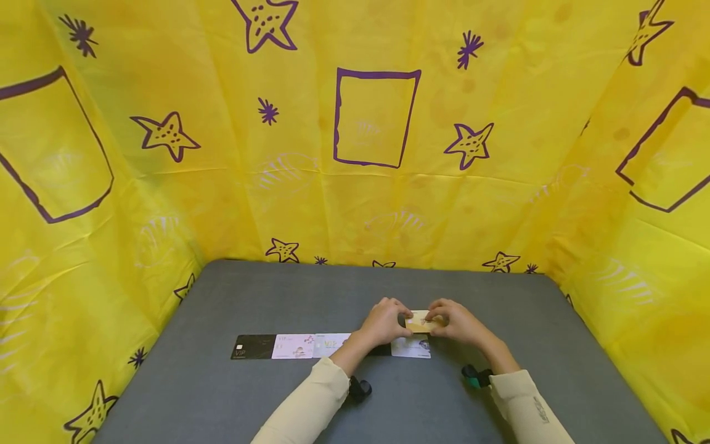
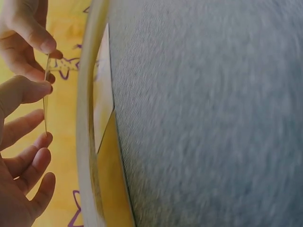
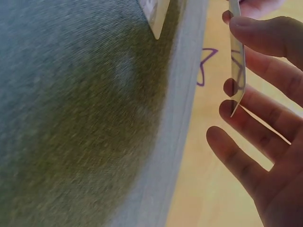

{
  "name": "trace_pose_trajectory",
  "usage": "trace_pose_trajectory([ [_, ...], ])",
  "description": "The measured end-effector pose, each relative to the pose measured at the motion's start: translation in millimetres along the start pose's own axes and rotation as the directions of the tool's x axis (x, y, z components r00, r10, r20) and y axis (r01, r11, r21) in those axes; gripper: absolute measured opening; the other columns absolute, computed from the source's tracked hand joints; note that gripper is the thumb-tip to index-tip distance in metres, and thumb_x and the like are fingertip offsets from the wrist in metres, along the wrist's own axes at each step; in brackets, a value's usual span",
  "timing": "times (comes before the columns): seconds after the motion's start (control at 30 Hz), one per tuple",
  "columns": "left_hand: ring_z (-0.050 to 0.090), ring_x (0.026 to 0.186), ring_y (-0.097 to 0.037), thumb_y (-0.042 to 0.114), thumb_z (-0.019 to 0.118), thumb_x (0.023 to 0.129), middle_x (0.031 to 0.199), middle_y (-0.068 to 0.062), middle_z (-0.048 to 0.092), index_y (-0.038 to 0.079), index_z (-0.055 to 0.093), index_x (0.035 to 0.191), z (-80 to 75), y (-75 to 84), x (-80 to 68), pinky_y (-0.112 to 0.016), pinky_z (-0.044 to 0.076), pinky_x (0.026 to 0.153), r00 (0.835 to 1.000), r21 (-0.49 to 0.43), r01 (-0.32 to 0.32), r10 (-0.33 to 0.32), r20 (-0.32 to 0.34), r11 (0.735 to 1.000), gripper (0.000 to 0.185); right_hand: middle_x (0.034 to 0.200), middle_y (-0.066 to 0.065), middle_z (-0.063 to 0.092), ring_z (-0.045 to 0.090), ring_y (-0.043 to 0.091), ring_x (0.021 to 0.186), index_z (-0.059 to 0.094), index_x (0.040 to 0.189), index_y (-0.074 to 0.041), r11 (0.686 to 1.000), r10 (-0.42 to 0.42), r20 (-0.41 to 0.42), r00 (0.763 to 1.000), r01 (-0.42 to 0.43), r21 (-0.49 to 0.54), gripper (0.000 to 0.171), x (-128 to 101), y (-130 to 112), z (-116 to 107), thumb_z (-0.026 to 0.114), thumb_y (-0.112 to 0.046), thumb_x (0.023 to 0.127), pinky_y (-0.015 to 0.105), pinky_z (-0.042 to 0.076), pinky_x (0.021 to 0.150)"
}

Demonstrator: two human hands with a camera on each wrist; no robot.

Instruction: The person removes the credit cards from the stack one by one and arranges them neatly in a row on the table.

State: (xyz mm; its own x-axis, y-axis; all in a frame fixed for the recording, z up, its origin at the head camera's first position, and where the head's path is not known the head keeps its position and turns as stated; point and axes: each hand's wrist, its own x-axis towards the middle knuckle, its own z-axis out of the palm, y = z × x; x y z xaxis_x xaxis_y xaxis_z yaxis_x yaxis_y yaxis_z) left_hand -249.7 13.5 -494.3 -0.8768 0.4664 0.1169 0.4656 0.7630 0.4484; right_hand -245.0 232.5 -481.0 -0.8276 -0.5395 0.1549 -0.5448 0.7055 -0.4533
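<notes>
Both hands meet over the middle of the grey surface (image 1: pixel 277 394), a little toward its near edge, and hold one gold card (image 1: pixel 420 321) between them, lifted just above the row of cards. The left hand (image 1: pixel 383 322) pinches the card's left end between thumb and forefinger; in the left wrist view the card (image 2: pixel 46 97) shows edge-on, with the lower fingers (image 2: pixel 28 163) spread loosely and apart from it. The right hand (image 1: pixel 457 322) pinches the right end the same way; in the right wrist view the card (image 3: pixel 236 61) is again edge-on, gripped by thumb and forefinger, with the remaining fingers (image 3: pixel 246 165) extended and open below it.

On the surface below the hands lies a row of cards set end to end, parallel to the near edge: a black card (image 1: pixel 252 346) at the left end, then a pink card (image 1: pixel 293 346), a pale card (image 1: pixel 331 344) partly under the left wrist, and a white card (image 1: pixel 411 348) just below the held one.

Yellow sheeting (image 1: pixel 355 154) printed with purple stars and squares walls in the far, left and right edges
</notes>
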Motion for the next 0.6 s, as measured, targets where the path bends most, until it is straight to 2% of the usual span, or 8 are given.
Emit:
trace_pose_trajectory([
  [0.3,0.056,0.103,-0.017,0.034,0.081,0.077,0.111,0.002,0.068,0.022,0.075,0.108,10.1,9.2,1.0,-0.033,0.045,0.09,1.0,-0.009,-0.011,0.012,0.028,1.0,0.034,0.107,0.011,0.065,0.059,0.029,0.096,0.074,0.094,-0.009,1.0,0.011,-0.014,1.0,-0.011,-0.004,0.019,-15.3,6.6,1.5,0.08,-0.015,0.077,0.038,0.049,0.08],
  [0.6,0.056,0.104,-0.016,0.035,0.081,0.076,0.112,0.003,0.069,0.023,0.075,0.108,17.1,20.3,2.4,-0.033,0.045,0.088,0.999,0.018,-0.022,0.021,0.05,1.0,0.034,0.108,0.013,0.065,0.059,0.03,0.098,0.074,0.093,-0.009,0.999,0.041,-0.018,0.999,-0.04,0.01,0.019,-27.1,10.5,0.5,0.08,-0.012,0.076,0.042,0.049,0.082],
])
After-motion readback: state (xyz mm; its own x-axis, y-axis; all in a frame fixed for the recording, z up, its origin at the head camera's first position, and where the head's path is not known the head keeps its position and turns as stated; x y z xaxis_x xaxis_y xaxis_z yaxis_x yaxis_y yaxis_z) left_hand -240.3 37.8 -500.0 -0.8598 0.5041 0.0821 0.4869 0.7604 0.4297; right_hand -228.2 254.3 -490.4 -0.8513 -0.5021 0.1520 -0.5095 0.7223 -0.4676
